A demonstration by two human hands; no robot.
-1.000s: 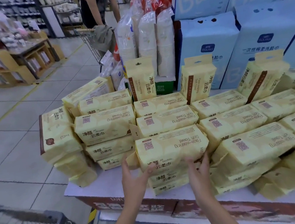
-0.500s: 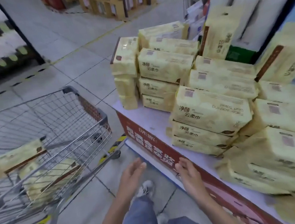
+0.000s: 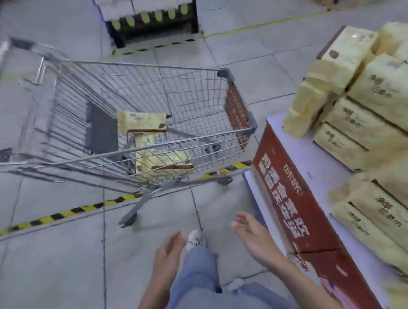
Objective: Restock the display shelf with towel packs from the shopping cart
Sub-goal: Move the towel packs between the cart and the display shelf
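Lying in one shopping cart [image 3: 225, 75], two towel packs [image 3: 140, 120]

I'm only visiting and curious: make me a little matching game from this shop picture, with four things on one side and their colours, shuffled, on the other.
Things:
1. shopping cart
2. top towel pack in the cart
3. display shelf front panel
4. floor tape

Colours:
A. red with printed characters
B. yellow and black stripes
C. pale yellow
D. silver wire

Pairs: 1-D, 2-C, 3-A, 4-B.
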